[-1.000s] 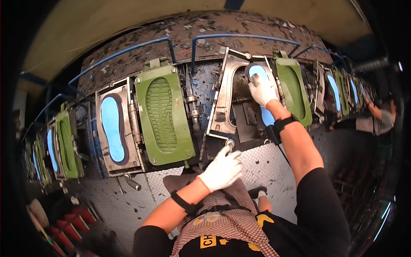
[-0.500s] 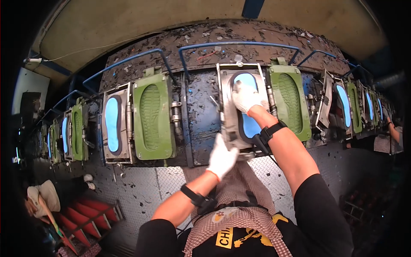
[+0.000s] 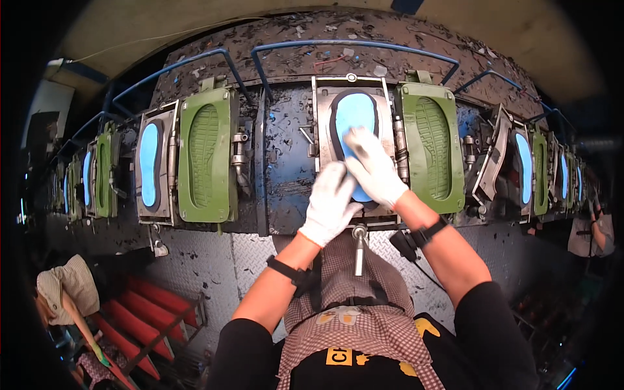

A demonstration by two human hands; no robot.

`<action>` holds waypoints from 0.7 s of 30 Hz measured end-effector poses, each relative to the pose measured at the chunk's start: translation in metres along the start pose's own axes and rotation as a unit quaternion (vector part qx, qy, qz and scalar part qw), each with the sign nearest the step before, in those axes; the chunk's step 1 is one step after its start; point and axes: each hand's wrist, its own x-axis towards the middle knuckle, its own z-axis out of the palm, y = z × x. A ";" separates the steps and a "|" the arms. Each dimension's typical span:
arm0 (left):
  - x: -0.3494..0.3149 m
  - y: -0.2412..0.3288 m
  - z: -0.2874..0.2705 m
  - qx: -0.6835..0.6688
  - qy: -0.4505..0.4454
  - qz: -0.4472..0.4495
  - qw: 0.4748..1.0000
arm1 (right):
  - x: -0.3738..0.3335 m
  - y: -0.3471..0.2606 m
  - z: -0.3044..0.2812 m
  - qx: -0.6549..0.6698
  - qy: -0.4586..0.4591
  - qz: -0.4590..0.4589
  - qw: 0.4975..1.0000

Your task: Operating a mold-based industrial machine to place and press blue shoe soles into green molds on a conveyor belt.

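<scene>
A light blue sole piece (image 3: 355,112) with a dark rim lies in the metal mould frame (image 3: 322,97) before me. My right hand (image 3: 376,168), in a white glove, rests on the middle of this sole with its fingers stretched out. My left hand (image 3: 330,207), gloved too, lies at the near left of the same sole, fingers extended and thumb apart. It hides part of the sole's near end and the frame's edge. Hinged to the frame's right side is a green mould lid (image 3: 430,143) with a tread pattern, swung back. Neither hand grips anything.
A metal handle (image 3: 359,253) juts toward me below the frame. More moulds line the bench, including a green lid (image 3: 207,156) and a blue sole (image 3: 149,166) at left. Blue rails (image 3: 354,43) run behind. Co-workers (image 3: 68,286) are at far left and right, near red racks (image 3: 133,318).
My right hand has slid nearer along the sole. My left hand has moved up from the frame's near corner onto the sole. The handle below the frame now shows; the view has shifted slightly.
</scene>
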 end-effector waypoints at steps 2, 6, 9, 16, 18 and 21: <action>0.004 -0.009 0.003 0.015 0.024 0.093 0.995 | -0.036 0.007 -0.015 -0.002 -0.038 -0.044 0.998; 0.008 -0.016 0.010 -0.011 0.072 0.103 0.992 | -0.065 0.013 -0.029 0.015 0.026 -0.124 0.992; 0.008 -0.012 0.008 -0.057 0.070 0.010 0.996 | -0.058 0.015 -0.021 -0.035 -0.029 -0.034 0.998; 0.007 -0.012 -0.006 0.015 -0.041 0.114 0.993 | -0.074 0.014 -0.030 -0.013 -0.012 -0.145 0.989; 0.011 -0.016 -0.006 0.016 -0.044 0.115 0.992 | -0.079 0.013 -0.037 -0.044 -0.067 -0.102 0.992; 0.022 -0.021 -0.003 0.017 0.001 0.133 0.991 | -0.071 0.011 -0.040 -0.080 -0.057 -0.101 0.990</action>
